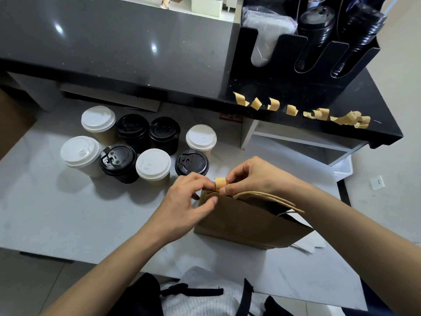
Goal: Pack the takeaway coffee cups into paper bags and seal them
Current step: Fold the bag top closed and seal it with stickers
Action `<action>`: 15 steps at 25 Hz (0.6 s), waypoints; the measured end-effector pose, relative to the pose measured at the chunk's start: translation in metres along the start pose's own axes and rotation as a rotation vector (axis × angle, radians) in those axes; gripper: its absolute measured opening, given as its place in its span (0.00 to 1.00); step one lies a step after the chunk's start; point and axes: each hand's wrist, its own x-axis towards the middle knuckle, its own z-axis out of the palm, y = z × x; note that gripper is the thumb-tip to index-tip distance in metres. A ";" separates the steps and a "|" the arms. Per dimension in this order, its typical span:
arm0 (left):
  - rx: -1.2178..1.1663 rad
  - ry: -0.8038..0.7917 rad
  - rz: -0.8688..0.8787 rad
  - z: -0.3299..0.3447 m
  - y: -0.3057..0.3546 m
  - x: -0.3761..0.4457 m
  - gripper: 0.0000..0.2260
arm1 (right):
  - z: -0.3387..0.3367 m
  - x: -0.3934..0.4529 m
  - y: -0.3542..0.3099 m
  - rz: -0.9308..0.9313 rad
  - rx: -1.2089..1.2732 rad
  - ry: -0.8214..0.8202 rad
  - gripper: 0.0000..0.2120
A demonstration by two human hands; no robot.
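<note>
Pinching a tape strip point(220, 184) between left hand point(189, 197) and right hand point(252, 176) over the paper bag point(248, 222) mouth just below; best folded squarely across both edges; cups point(139, 144) waiting left on table point(68, 213)

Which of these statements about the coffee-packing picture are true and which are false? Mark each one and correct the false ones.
1. Both hands hold a strip of tape at the top of the paper bag. True.
2. The bag lies flat on its side. False: it stands upright.
3. Eight cups stand to the left of the bag. True.
4. All the cups have white lids. False: four are white, four black.
5. More tape strips hang from the black shelf edge. True.
</note>
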 end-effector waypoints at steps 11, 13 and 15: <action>-0.016 -0.016 0.005 -0.004 0.004 -0.001 0.10 | -0.005 -0.006 0.005 -0.024 0.124 -0.007 0.09; -0.019 -0.015 -0.003 -0.005 0.002 -0.001 0.09 | -0.005 -0.006 0.007 -0.044 0.140 0.008 0.08; -0.017 -0.004 0.004 -0.006 0.002 -0.001 0.08 | -0.005 -0.009 0.006 -0.058 0.170 0.041 0.08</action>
